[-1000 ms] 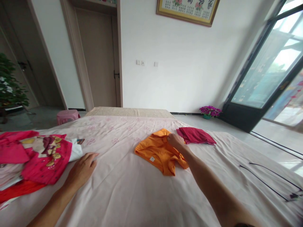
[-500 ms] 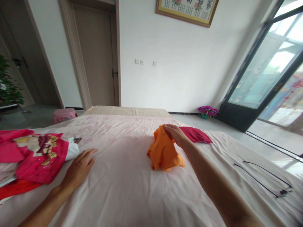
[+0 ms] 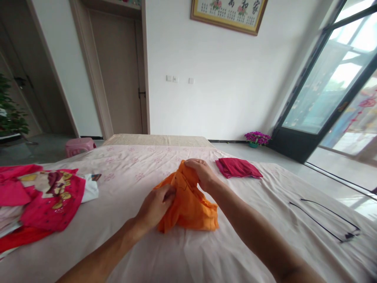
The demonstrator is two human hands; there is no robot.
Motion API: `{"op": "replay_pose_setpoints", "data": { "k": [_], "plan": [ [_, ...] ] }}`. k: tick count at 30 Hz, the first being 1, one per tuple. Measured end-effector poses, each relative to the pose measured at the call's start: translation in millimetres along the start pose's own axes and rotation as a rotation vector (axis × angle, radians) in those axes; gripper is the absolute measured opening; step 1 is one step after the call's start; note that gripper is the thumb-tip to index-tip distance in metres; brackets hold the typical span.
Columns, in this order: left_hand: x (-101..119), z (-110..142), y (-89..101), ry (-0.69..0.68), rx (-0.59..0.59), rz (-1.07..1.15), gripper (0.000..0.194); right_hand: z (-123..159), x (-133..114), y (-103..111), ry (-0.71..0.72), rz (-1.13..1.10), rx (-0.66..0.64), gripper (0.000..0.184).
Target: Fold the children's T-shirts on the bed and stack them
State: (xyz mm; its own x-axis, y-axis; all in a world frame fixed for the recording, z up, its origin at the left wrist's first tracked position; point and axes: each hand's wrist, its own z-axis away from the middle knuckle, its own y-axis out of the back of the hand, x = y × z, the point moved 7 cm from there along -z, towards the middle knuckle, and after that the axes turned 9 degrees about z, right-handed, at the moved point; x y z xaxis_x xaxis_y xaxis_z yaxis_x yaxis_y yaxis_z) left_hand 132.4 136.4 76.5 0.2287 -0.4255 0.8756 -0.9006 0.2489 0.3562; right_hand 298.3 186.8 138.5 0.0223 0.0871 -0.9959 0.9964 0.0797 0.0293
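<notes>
Orange garment (image 3: 191,212) at six o'clock, head view: I read the right hand (image 3: 202,171) pinching its top edge, the left hand (image 3: 156,204) its left side, presumably to hold it upright; red cloth (image 3: 240,168), four o'clock.

White wall (image 3: 206,106), gold-framed picture (image 3: 228,15) up top, brown door (image 3: 116,74) left, pink stool (image 3: 79,145), grey floor (image 3: 48,148), purple flowers (image 3: 257,137) near dark-framed glass door (image 3: 312,98) right, daylight through it.

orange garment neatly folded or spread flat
Neither: the orange garment is bunched, partly raised, its upper part held by the left hand and right hand.
</notes>
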Motion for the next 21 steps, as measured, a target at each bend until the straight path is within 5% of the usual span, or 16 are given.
{"op": "replay_pose_setpoints", "data": {
  "k": [5,7,10,14,17,21],
  "plan": [
    [-15,-6,28.5,0.024,0.153,-0.114,0.016,0,19,38,-0.153,-0.212,0.247,0.013],
    [-17,-9,32.7,0.018,0.163,-0.024,0.023,2,21,39,-0.162,-0.195,0.224,0.013],
    [-15,-12,14.4,0.016,0.050,0.075,0.040,9,24,16,-0.150,-0.189,0.085,0.015],
    [-14,-9,7.9,0.037,0.033,-0.193,0.030,10,22,7,-0.073,-0.270,0.052,0.016],
    [-12,-5,52.5,0.022,0.225,-0.411,0.031,-3,24,52,-0.005,-0.380,0.239,0.012],
    [-19,10,148.0,0.023,0.745,-0.328,0.025,-13,50,126,0.040,-0.448,0.549,0.007]
  ]
}}
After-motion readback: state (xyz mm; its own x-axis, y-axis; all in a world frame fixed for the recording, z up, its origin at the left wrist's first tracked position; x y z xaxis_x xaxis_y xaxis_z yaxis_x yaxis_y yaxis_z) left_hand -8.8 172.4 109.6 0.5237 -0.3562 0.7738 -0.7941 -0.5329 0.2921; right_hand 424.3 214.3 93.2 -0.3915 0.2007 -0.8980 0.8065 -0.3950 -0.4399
